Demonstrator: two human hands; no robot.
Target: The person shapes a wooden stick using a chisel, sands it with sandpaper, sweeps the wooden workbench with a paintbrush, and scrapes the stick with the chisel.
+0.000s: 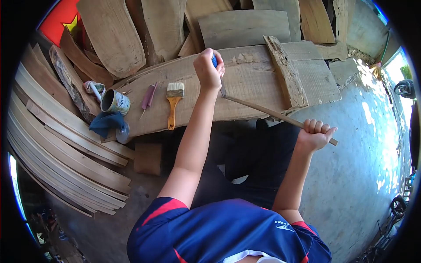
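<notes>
My left hand (208, 70) is closed around the blue handle (214, 60) of a hand tool. Its narrow metal blade (223, 89) points down at the end of a thin wooden stick (263, 109); the exact kind of tool is unclear. Fingers of my right hand (315, 135) wrap round the stick near its other end. The stick slants over the edge of a wide wooden board (245, 81). A paintbrush (174, 103) with a wooden handle lies on the board, left of my left forearm, beside a small purple-pink object (149, 97) with a thin tip.
An open tin can (116, 102), a blue cloth (107, 124) and a clear round lid (123, 132) sit at the board's left end. A rough wood strip (286, 74) lies across its right part. Stacked wooden strips (74, 153) fill the left; planks (112, 39) lean behind.
</notes>
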